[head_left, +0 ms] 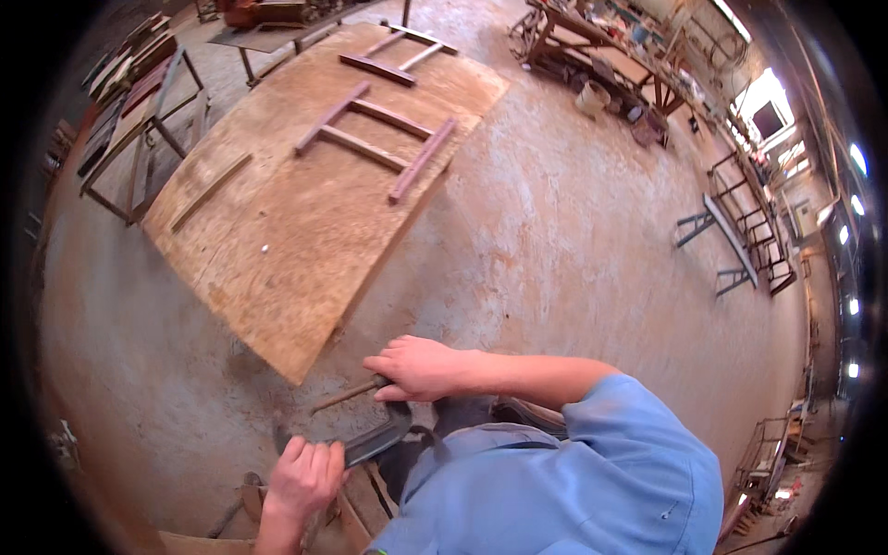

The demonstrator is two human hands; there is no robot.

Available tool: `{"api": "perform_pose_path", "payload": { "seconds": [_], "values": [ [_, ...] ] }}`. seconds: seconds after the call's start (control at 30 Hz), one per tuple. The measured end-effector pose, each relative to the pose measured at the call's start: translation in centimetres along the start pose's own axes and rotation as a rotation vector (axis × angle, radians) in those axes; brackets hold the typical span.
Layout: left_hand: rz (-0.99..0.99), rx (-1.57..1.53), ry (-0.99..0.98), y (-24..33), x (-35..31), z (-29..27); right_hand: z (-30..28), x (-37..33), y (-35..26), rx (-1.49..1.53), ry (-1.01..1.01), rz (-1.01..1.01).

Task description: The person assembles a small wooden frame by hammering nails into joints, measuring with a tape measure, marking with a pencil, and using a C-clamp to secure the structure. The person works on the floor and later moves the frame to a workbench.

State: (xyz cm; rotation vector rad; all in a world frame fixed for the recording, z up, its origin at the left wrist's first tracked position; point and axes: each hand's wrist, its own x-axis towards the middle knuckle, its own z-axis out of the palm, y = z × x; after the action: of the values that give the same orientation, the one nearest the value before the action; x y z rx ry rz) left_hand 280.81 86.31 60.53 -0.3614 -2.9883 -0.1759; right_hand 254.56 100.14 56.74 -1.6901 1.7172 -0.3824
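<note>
My right hand (421,367) reaches across in front of me, fingers closed around the end of a thin wooden handle (344,396) that points down-left toward the floor. Lower down, my left hand (305,478) is clenched on the end of a dark curved strip (377,441) that runs up-right toward my right hand. Under the left hand lie several brown wooden pieces (356,509). What the handle's far end carries cannot be made out.
A large plywood board (277,240) lies just ahead with wooden ladder-like frames (375,134) and a loose slat (211,191) on it. Metal frames (139,157) stand at the left. A cluttered workbench (610,65) and metal racks (740,231) are farther off on the concrete floor.
</note>
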Motion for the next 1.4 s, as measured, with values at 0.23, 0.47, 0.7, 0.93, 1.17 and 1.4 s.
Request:
{"api": "perform_pose_path", "payload": {
  "seconds": [0.23,0.47,0.7,0.93,1.17,1.4],
  "values": [
    [0.368,0.125,0.097,-4.5,23.6,0.8,-4.5,-12.9,13.4,0.397,0.295,0.416],
    [-0.612,-1.291,0.287,-4.6,36.2,6.6,-10.8,-14.4,23.0,0.67,0.747,0.581],
    [-0.946,-2.028,0.175,-7.7,47.4,17.1,-16.0,-9.7,32.5,0.572,0.704,0.711],
    [-1.161,-2.09,0.178,-14.6,54.0,22.3,-19.7,-4.2,41.7,0.536,0.638,0.787],
    [-1.309,-2.038,0.286,-17.4,59.0,24.9,-22.1,-1.8,49.4,0.589,0.564,0.664],
    [-1.427,-2.024,0.396,-16.9,61.4,26.2,-23.5,-1.6,52.4,0.643,0.469,0.653]
  ]
}}
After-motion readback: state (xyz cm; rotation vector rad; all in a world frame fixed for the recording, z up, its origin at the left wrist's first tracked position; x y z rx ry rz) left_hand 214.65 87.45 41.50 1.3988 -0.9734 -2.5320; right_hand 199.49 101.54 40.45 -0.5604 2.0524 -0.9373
